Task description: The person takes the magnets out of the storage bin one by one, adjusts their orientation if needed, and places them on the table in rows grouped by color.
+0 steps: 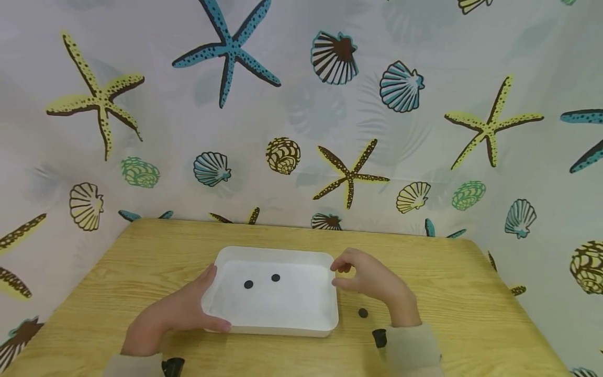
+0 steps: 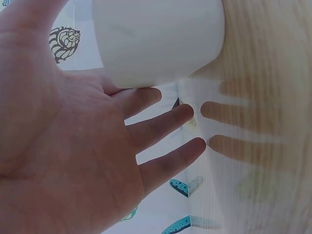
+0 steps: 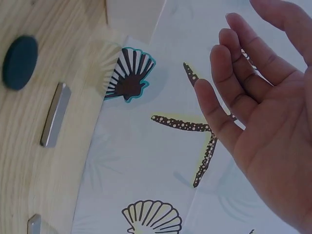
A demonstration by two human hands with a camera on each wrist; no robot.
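white tray [image 2: 158,41]: cropped, left-wrist top edge | lower metal bar [image 3: 34,224]: cropped, right-wrist bottom edge

Printed sea life is decorating a white cloth [image 1: 264,118] hanging beyond the left hand [image 1: 183,306] and the right hand [image 1: 372,275], while a wooden table [image 1: 461,293] is spreading beneath both.

A speckled blue starfish [image 1: 230,48] is sprawling high ahead, between the two hands; one yellow starfish [image 1: 101,102] is splaying ahead and left of the left hand, another yellow starfish [image 1: 489,127] ahead and right of the right hand. A brown starfish [image 1: 349,175] is appearing low on the cloth straight beyond the right hand, and a yellow scallop shell [image 1: 87,207] is showing on the left hand's outer side.
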